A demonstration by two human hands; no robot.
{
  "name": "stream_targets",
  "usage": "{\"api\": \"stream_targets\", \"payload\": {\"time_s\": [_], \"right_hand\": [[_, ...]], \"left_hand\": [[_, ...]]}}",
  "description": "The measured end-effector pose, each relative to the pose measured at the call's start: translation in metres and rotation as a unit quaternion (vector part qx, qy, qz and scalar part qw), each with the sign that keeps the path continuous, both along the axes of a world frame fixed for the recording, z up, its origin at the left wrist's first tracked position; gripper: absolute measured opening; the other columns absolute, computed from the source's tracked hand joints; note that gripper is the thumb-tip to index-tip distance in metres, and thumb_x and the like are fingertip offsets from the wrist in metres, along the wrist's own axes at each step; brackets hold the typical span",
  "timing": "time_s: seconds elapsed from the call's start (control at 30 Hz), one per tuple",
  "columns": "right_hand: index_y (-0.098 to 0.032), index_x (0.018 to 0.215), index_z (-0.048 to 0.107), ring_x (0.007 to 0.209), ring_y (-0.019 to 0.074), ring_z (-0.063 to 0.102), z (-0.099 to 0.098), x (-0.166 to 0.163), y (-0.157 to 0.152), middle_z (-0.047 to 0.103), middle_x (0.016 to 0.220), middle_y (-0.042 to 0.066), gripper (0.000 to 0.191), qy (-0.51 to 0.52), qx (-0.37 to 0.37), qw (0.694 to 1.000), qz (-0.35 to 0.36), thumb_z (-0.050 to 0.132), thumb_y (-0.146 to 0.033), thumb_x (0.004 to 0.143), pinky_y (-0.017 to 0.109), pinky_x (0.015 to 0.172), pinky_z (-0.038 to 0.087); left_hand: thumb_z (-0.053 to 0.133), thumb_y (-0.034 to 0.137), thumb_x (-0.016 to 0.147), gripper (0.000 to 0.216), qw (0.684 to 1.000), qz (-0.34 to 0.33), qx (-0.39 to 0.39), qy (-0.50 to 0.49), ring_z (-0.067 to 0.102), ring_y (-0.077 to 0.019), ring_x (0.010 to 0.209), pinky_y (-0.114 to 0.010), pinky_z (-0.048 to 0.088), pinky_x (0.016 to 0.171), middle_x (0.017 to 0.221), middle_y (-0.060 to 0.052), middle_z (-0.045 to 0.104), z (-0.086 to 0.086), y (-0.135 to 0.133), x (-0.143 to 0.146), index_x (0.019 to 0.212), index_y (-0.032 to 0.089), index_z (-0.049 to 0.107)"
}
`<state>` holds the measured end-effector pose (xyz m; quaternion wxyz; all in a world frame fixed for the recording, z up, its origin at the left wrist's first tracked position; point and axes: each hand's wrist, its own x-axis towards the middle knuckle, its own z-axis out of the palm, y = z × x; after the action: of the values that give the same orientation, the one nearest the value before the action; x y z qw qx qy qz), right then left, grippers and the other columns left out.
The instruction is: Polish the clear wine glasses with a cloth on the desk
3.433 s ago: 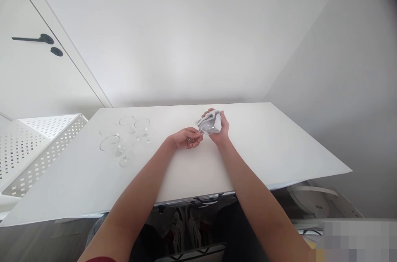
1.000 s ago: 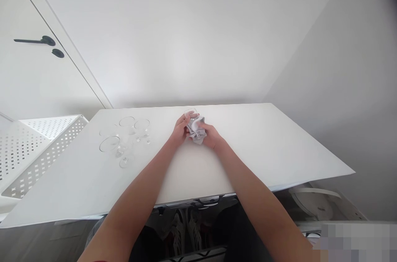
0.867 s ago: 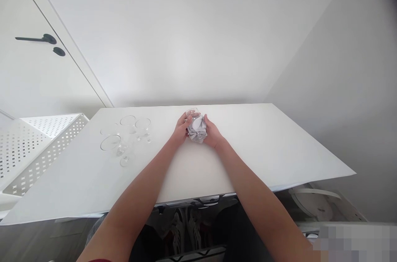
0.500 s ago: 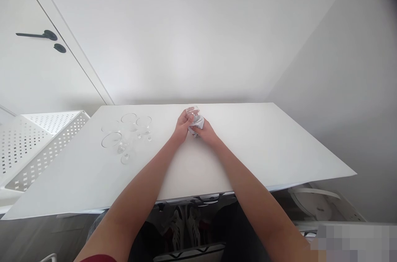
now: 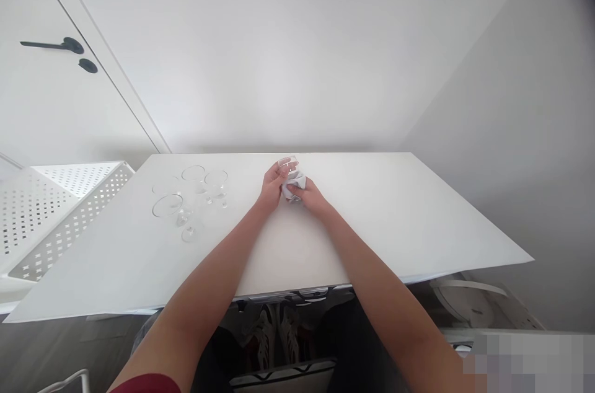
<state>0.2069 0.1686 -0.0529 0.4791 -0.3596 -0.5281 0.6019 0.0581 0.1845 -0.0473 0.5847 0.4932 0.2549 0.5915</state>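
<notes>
Over the far middle of the white table (image 5: 418,219), my left hand (image 5: 272,187) is closed around a clear glass (image 5: 288,163) with its rim facing up and away. My right hand (image 5: 310,194) grips a crumpled white cloth (image 5: 295,185) and presses it against the glass's lower part. The cloth and fingers hide that lower part, so I cannot tell its shape. To the left stand several clear stemmed glasses, among them a wide-rimmed one (image 5: 167,206) at the front and a smaller one (image 5: 216,181) nearest my left hand.
A white perforated rack (image 5: 69,219) stands left of the table. Behind the table rises a white wall (image 5: 279,58), with a door handle (image 5: 51,44) at the upper left. Below the front edge are my shoes (image 5: 276,337) and, at right, a round pale object (image 5: 469,303).
The cloth has shifted slightly around the glass in my hands. Both hands keep their hold, and the standing glasses stay in place; the view has tilted a little.
</notes>
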Motion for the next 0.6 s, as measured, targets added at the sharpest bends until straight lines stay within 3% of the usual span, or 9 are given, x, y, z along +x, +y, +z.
{"api": "stream_targets", "payload": {"time_s": [0.07,0.1,0.2,0.27,0.47,0.6], "right_hand": [[-0.021,0.101,0.067,0.078,0.0182,0.063,0.001,-0.005,-0.001,0.071,0.089,0.003,0.045,-0.015,0.024,0.998,-0.049,0.090,-0.048,0.072,0.030,0.071,0.052],[-0.022,0.103,0.067,0.079,0.0191,0.064,0.003,-0.007,-0.002,0.071,0.089,0.003,0.047,-0.002,0.013,0.999,-0.040,0.088,-0.052,0.073,0.031,0.071,0.052],[-0.021,0.098,0.067,0.080,0.0239,0.067,0.011,-0.010,-0.005,0.071,0.083,0.007,0.053,0.077,-0.053,0.995,0.032,0.068,-0.072,0.083,0.034,0.068,0.054],[-0.022,0.092,0.067,0.080,0.0259,0.068,0.016,-0.009,-0.006,0.070,0.079,0.009,0.056,0.112,-0.080,0.990,0.037,0.061,-0.076,0.084,0.035,0.065,0.055],[-0.020,0.091,0.066,0.072,0.0208,0.067,0.012,-0.001,-0.006,0.070,0.075,0.005,0.039,0.058,-0.072,0.995,0.044,0.086,-0.047,0.072,0.033,0.066,0.054],[-0.017,0.092,0.067,0.070,0.0188,0.066,0.009,0.000,-0.005,0.071,0.079,0.005,0.038,-0.002,-0.046,0.998,0.051,0.089,-0.037,0.068,0.033,0.067,0.053]], "left_hand": [[0.079,0.050,0.086,0.051,0.999,0.033,0.012,0.003,0.067,-0.0275,0.121,-0.037,0.057,0.095,0.136,-0.014,0.070,-0.003,0.002,0.001,0.127,0.020,0.069],[0.079,0.051,0.086,0.051,0.999,0.038,0.008,0.006,0.069,-0.0267,0.117,-0.036,0.058,0.092,0.135,-0.014,0.070,-0.004,0.003,0.001,0.127,0.021,0.070],[0.075,0.059,0.086,0.057,0.999,0.030,-0.021,0.013,0.074,-0.0223,0.086,-0.034,0.058,0.066,0.134,-0.015,0.070,-0.005,0.005,0.000,0.127,0.021,0.071],[0.076,0.061,0.084,0.060,0.999,0.031,-0.028,0.009,0.072,-0.0202,0.077,-0.032,0.055,0.057,0.134,-0.016,0.070,-0.004,0.005,0.000,0.128,0.020,0.071],[0.077,0.057,0.085,0.060,1.000,0.004,-0.010,-0.003,0.070,-0.0175,0.074,-0.027,0.047,0.046,0.146,-0.018,0.063,0.000,-0.001,0.001,0.132,0.019,0.067],[0.078,0.057,0.084,0.063,1.000,-0.017,-0.007,0.014,0.072,-0.0228,0.086,-0.029,0.053,0.054,0.147,-0.019,0.062,0.002,-0.004,0.001,0.134,0.019,0.066]]}}
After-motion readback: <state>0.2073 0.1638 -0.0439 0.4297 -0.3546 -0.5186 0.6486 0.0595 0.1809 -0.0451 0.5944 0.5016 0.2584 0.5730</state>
